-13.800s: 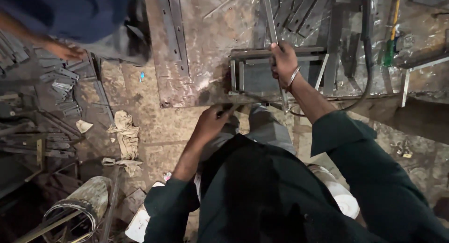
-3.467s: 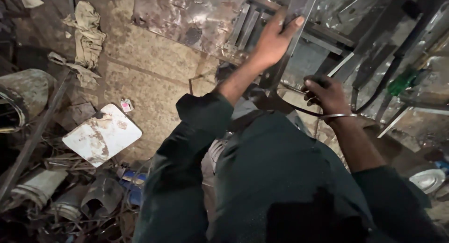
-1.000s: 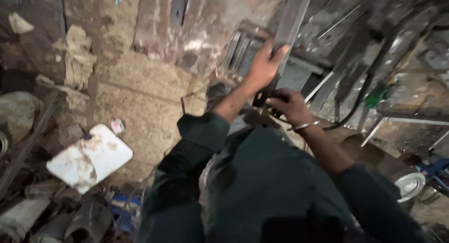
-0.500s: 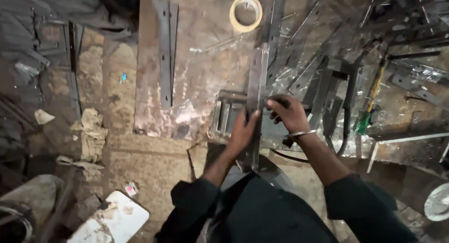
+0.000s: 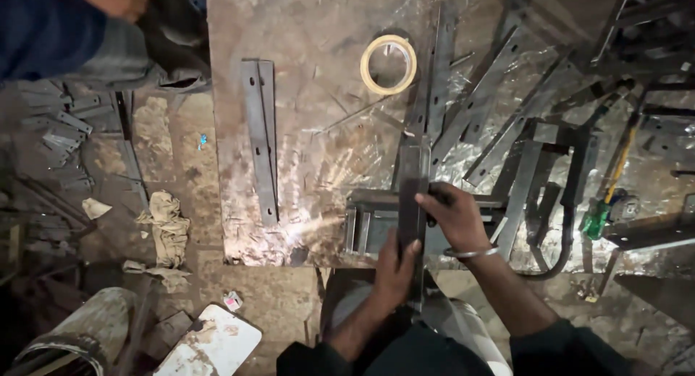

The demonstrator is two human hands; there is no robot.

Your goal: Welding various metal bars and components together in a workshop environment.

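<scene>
Two hands worked one long flat steel bar (image 5: 413,202): the left hand (image 5: 394,269) lay along its near end, grip wrapped about the edge, while the right hand (image 5: 452,216), bangle at the wrist, pinched the bar from the side. Dark, narrow, dull grey, the bar lay lengthwise over a metal frame (image 5: 362,224) on the scuffed surface (image 5: 304,130), near a tape roll (image 5: 389,64).

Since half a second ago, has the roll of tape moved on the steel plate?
No. The roll of tape keeps its spot on the steel plate, right of the drilled flat bar.
</scene>
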